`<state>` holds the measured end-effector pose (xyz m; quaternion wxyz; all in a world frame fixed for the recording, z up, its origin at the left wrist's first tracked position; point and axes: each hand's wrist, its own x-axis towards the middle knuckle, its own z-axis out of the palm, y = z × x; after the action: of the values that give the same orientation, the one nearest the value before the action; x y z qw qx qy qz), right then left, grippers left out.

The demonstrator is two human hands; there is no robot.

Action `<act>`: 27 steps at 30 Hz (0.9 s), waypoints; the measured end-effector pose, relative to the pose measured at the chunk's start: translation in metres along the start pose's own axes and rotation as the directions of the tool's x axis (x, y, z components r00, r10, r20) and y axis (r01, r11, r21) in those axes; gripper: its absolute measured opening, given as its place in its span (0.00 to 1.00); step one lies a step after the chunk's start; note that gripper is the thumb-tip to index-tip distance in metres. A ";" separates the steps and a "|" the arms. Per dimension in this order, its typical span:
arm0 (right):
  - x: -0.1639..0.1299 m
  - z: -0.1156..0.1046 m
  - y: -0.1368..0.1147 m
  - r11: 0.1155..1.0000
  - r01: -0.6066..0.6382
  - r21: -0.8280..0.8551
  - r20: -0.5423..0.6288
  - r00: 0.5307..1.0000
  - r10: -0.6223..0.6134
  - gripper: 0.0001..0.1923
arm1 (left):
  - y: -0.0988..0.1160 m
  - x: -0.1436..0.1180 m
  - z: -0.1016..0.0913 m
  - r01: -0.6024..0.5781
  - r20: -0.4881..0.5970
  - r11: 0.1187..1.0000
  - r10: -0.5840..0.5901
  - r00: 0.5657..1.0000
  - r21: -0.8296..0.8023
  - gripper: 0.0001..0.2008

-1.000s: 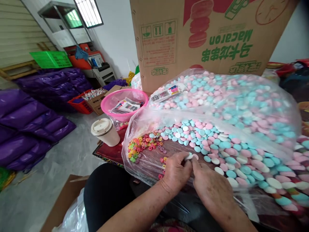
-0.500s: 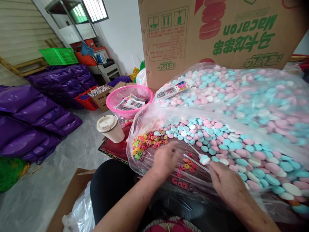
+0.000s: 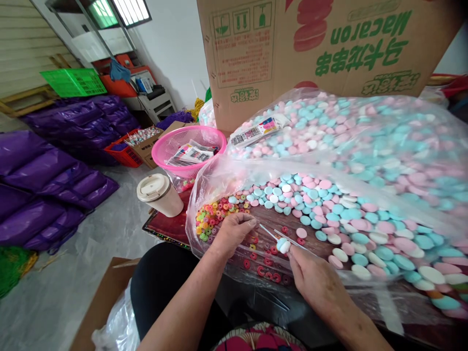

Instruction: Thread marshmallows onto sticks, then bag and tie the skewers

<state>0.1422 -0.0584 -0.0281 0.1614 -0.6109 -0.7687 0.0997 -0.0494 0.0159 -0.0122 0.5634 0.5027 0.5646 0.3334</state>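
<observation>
My left hand (image 3: 234,231) hovers over the small coloured ring candies (image 3: 215,217), its fingertips pinched together at the near edge of that pile; whether a ring is in them I cannot tell. My right hand (image 3: 314,278) grips thin white sticks (image 3: 272,234) with a white-and-blue disc candy (image 3: 283,244) threaded on them. Both hands reach into an open clear plastic bag (image 3: 226,180) full of pink, blue and white disc candies (image 3: 351,224). Loose red rings (image 3: 265,265) lie between my hands.
A lidded paper cup (image 3: 159,194) stands left of the bag. A pink basket (image 3: 192,148) with printed packets sits behind it, and a large cardboard box (image 3: 321,48) rises at the back. Purple sacks (image 3: 54,190), a red crate (image 3: 126,153) and a green crate (image 3: 73,82) lie on the floor to the left.
My hands came apart from a white disc at the bag's near edge. The right hand now holds sticks with a disc on them; the left went to the coloured rings.
</observation>
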 end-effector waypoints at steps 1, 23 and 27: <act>0.001 0.000 -0.001 1.000 -0.005 -0.012 0.000 1.000 0.005 0.14 | 0.002 -0.002 0.001 0.047 0.042 0.981 -0.039 0.998 -0.186 0.12; -0.005 0.000 0.013 0.975 0.043 0.216 -0.074 0.997 -0.028 0.15 | 0.003 0.013 0.013 -0.108 -0.032 0.755 0.168 0.985 0.647 0.04; -0.009 0.000 0.014 0.998 -0.011 0.064 0.017 1.000 0.010 0.15 | -0.003 0.008 0.014 -0.096 -0.037 0.810 0.144 0.989 0.579 0.03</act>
<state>0.1563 -0.0640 -0.0345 0.1741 -0.6084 -0.7633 0.1301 -0.0348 0.0203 -0.0200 0.3405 0.6702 0.6278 0.2020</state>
